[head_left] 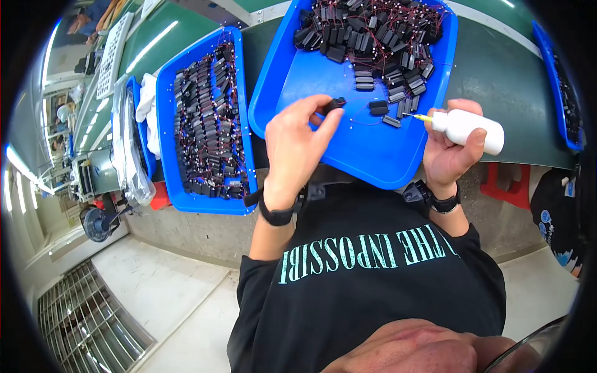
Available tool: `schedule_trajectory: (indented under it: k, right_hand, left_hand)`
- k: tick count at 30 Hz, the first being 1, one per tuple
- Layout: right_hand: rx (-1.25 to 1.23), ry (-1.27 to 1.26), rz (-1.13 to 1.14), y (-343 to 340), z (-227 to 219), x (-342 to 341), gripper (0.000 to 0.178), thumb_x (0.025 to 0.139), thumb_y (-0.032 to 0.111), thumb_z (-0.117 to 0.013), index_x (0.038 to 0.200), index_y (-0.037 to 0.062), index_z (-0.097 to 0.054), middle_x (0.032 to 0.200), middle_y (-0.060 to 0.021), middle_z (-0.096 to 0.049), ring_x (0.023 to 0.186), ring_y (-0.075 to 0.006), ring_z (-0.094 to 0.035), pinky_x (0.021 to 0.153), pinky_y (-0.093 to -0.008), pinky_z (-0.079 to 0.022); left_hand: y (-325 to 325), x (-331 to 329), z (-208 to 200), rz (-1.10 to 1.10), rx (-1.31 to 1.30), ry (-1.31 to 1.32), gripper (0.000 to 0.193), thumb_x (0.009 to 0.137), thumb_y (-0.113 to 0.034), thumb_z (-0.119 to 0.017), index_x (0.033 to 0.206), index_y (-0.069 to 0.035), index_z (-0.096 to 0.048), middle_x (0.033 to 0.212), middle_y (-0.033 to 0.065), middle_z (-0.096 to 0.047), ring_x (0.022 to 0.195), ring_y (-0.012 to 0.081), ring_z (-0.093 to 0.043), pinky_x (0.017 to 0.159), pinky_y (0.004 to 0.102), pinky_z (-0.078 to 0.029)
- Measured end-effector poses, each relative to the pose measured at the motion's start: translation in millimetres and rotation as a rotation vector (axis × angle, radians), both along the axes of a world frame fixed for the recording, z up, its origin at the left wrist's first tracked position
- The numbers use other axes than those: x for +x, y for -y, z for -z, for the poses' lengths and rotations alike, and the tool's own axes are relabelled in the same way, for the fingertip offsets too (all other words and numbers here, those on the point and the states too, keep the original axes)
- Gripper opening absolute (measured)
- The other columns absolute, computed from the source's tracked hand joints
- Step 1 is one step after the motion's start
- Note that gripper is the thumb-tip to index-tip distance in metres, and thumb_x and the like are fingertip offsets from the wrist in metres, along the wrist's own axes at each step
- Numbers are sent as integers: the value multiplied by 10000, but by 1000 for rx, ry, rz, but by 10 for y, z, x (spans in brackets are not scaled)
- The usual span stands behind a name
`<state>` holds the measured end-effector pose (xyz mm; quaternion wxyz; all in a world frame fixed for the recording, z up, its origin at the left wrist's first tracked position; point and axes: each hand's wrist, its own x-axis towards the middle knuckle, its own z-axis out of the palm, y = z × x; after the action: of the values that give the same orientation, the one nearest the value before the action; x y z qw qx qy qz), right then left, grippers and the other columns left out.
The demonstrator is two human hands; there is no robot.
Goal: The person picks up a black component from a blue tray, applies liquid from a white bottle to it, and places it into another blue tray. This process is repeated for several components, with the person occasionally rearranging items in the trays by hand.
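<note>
Between the thumb and fingers of my left hand (295, 140) is a small black block-shaped part (334, 104), held above the near half of a blue tray (348, 163). My right hand (449, 146) is wrapped round a white squeeze bottle (476, 130). The bottle lies nearly level, its thin needle tip pointing left over the tray's right side. Just left of that tip, a few loose black parts (378, 108) rest on the tray floor. A large heap of similar black parts (367, 37) with thin dark red wires fills the tray's far end.
To the left stands a second blue tray (249, 149) holding rows of wired black parts (208, 118). Clear plastic bags (132, 149) and a white cloth (148, 109) lie beyond it. Another blue tray (555, 87) is at the far right, near a person's dark sleeve (550, 205). A red stool (505, 186) stands below the green table (491, 81).
</note>
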<state>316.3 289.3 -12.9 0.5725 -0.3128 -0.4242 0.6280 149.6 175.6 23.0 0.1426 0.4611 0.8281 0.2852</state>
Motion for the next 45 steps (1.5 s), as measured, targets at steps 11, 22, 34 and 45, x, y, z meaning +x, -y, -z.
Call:
schedule_trajectory:
  k: [11,22,34,45]
  right_hand:
    - [590,188,-75,20,-23,-64,549,846,557,-565,970,27,-492,671,-56,-457,549,-135,-389,536,-282,-318]
    - [602,219,-79,60,-47,-105,489,851,491,-590,956,21,-507,689,-72,-481,554,-141,-427,525,-283,-338]
    - [645,275,-10,39,-21,-123,470,842,447,-602,938,-8,-531,714,-91,-536,548,-137,-456,524,-272,-366]
    - [626,276,-35,35,-45,-110,429,836,395,-601,933,-18,-539,706,-86,-538,556,-134,-462,545,-276,-377]
  left_hand:
    - [-9,216,130,59,388,847,201,871,-26,-654,1054,11,-578,1013,118,-693,846,120,-669,627,199,-501]
    - [-16,205,169,43,410,767,194,791,-24,-727,960,2,-636,847,59,-702,779,101,-683,614,206,-531]
    - [-21,211,164,45,404,716,186,787,-18,-723,951,3,-637,839,60,-700,773,109,-685,625,217,-542]
    - [-23,218,172,43,411,721,190,783,-16,-725,949,3,-636,834,62,-702,770,109,-685,636,227,-547]
